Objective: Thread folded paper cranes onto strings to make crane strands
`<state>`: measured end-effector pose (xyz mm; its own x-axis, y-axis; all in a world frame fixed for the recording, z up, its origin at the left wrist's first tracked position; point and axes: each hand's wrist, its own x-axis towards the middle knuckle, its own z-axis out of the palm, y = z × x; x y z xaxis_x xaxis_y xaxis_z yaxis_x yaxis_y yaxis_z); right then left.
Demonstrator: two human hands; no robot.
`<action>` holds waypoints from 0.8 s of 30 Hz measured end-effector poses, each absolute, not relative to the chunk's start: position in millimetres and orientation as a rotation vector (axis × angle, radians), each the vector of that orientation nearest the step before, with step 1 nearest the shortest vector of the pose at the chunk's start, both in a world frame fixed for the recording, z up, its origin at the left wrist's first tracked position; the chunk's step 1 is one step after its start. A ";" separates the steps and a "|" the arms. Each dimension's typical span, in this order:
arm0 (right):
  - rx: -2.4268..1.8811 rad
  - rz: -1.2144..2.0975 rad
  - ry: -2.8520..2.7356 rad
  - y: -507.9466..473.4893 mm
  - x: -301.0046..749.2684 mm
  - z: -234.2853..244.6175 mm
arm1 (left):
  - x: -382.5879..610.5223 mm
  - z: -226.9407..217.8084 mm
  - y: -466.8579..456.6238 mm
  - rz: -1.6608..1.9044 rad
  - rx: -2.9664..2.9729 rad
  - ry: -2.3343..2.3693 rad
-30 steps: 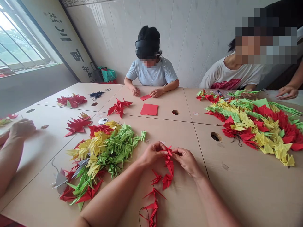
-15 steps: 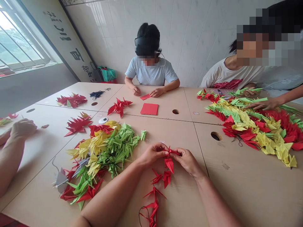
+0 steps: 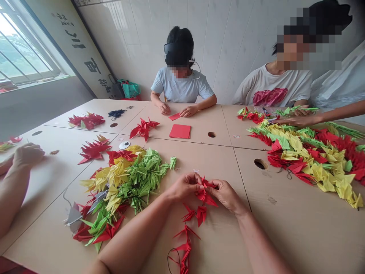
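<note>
Between my two hands is a red origami crane [image 3: 204, 193], the top one of a string of red paper cranes. My left hand [image 3: 186, 187] pinches it from the left with thumb and forefinger. From the right, my right hand [image 3: 225, 194] grips the same crane, its fingertips close to my left thumb. Below, more red cranes [image 3: 186, 245] trail down the table toward me on a dark cord [image 3: 169, 259] that loops at the lower left. Left of my forearm lies a heap of green, yellow and red paper cranes [image 3: 142, 175].
Across the table, a person [image 3: 182, 83] handles red paper beside a red paper stack [image 3: 180, 131]. Another person's hand [image 3: 299, 121] reaches over colourful crane strings [image 3: 322, 160] at right. Someone's clasped hands [image 3: 28, 154] rest at left. The tabletop has round holes [image 3: 260, 164].
The crane in my hands has turned, and its lower part now points further right. At the right, a co-worker's hand has moved left over the crane strings.
</note>
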<state>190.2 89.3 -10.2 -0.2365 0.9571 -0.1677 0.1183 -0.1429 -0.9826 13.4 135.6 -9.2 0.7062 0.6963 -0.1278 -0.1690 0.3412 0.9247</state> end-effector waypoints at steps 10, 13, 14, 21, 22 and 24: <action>-1.256 1.465 -1.343 89.3 190.2 -9.8 | 12.9 -7.2 134.6 0.616 1.144 0.540; -1.261 1.455 -1.348 89.8 190.0 -9.8 | 12.8 -7.5 134.1 0.624 1.217 0.541; -1.253 1.449 -1.354 90.0 189.8 -9.9 | 12.8 -7.7 134.1 0.626 1.240 0.546; -1.195 1.470 -1.340 90.3 190.4 -12.1 | 12.7 -8.3 134.5 0.615 1.239 0.582; -1.197 1.477 -1.339 90.2 190.6 -12.1 | 12.9 -8.4 134.5 0.615 1.228 0.585; -1.203 1.478 -1.348 90.0 190.8 -11.8 | 13.1 -8.9 134.6 0.616 1.213 0.595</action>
<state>190.8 90.0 -11.8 -0.2422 0.9608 -0.1347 0.0461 -0.1273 -0.9908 13.1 134.6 -8.9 0.6955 0.7129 -0.0895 -0.1140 0.2324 0.9659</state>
